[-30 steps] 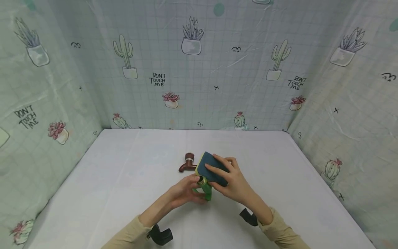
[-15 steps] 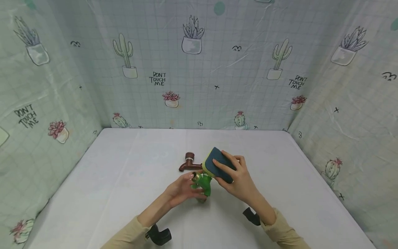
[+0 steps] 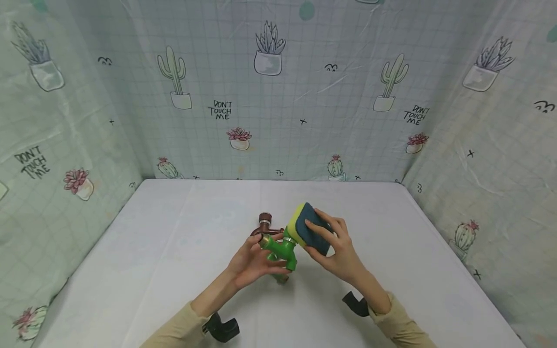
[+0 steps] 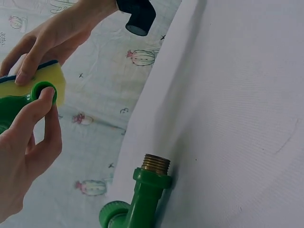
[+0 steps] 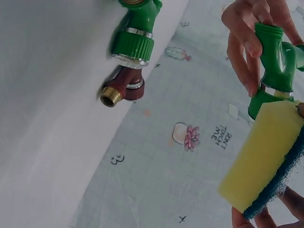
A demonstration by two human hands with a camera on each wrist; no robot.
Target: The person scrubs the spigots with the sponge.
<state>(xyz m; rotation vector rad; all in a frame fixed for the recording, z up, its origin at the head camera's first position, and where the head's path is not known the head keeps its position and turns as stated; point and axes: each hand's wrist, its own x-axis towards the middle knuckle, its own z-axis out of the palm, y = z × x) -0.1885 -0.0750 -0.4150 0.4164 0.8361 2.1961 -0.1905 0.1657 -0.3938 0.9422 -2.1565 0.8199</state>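
My left hand [image 3: 245, 266] holds a green tap [image 3: 280, 249] in the air, its threaded brass end pointing left. The thumb touches the rim of the tap's open spout in the left wrist view. My right hand [image 3: 341, 253] grips a yellow sponge [image 5: 263, 156] with a dark blue scouring side. The sponge's yellow face is against or very near the tap's handle end. Below the held tap, a second green tap [image 4: 147, 194] with a brass thread lies on the table. Behind my left hand lies a brown tap [image 5: 126, 85], partly covered in the head view.
A white-covered table [image 3: 196, 227] spreads under both hands. Cactus-printed cloth [image 3: 270, 116] hangs behind it and along both sides. Black wrist cameras [image 3: 223, 329] stick out beneath the forearms.
The sponge has moved right and slightly up, tilting so more yellow shows. My left hand has shifted left and turned the green tap, so more of it is visible, with the second green tap below it.
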